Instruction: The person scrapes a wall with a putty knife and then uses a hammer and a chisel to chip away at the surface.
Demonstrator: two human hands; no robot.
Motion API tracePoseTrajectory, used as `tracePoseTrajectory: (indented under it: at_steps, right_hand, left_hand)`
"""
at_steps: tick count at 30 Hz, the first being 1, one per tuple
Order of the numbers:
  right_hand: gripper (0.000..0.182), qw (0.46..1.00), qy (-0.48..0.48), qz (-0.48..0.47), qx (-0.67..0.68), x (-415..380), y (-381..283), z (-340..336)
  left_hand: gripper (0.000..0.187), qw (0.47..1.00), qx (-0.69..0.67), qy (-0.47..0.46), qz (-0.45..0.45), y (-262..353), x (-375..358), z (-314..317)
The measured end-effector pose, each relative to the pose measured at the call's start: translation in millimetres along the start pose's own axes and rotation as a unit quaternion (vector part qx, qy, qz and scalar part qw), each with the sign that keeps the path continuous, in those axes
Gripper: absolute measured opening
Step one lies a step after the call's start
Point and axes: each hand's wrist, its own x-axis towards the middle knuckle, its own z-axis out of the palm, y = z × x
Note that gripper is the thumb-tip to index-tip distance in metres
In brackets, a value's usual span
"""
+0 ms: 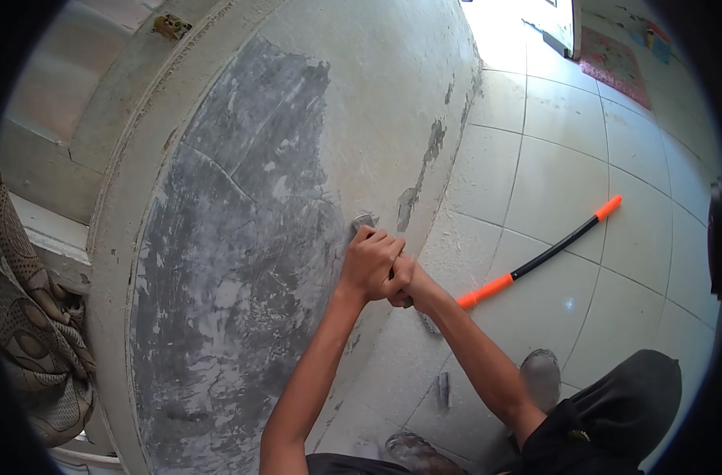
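Note:
Both of my hands are closed around a scraper (pixel 363 220), most of which they hide. Its metal end shows just past my fingers, at the wall near the edge of the bared area. My left hand (pixel 369 261) wraps the front part, close to the wall. Behind it and overlapping it, my right hand (pixel 408 283) grips the rear. The wall (pixel 377 119) has a large grey patch (pixel 242 237) where the pale paint is off, with flakes and streaks left on it. Smaller grey chips (pixel 432 142) mark the paint towards the floor.
An orange and black rod (pixel 555 249) lies on the tiled floor (pixel 559 174) right of my hands. A small grey strip (pixel 443 390) is near my shoes (pixel 541 376). Patterned cloth (pixel 40 340) hangs at left. A pink mat (pixel 614 67) lies by the bright doorway.

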Motion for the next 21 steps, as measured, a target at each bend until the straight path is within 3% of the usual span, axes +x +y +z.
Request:
tracePoseTrajectory:
  at_steps: [4,8,10,11,13,17,21]
  right_hand:
    - [0.010,1.000,0.022,0.003,0.009,0,11,-2]
    - [0.017,0.987,-0.007,-0.044,-0.152,11,5,-36]
    - [0.024,0.957,0.026,-0.191,-0.217,14,5,-43]
    - [0.024,0.956,0.027,-0.191,-0.219,21,8,-49]
    - [0.029,0.924,0.016,-0.286,-0.254,33,12,-56]
    - [0.027,0.914,0.034,-0.286,-0.284,33,9,-53]
    - [0.029,0.927,-0.011,-0.214,-0.307,41,-6,-61]
  left_hand:
    - [0.049,0.999,0.028,0.023,0.005,4,-14,10]
    - [0.057,0.997,0.055,0.052,0.002,3,-5,30]
    - [0.057,0.997,0.056,0.057,0.022,-4,3,40]
    - [0.055,0.996,0.046,0.068,0.029,-9,6,44]
    - [0.052,0.996,0.034,0.080,0.032,-14,12,46]
    - [0.048,0.994,0.035,0.075,0.066,-22,16,45]
    - [0.056,0.995,0.051,0.066,0.057,-27,22,43]
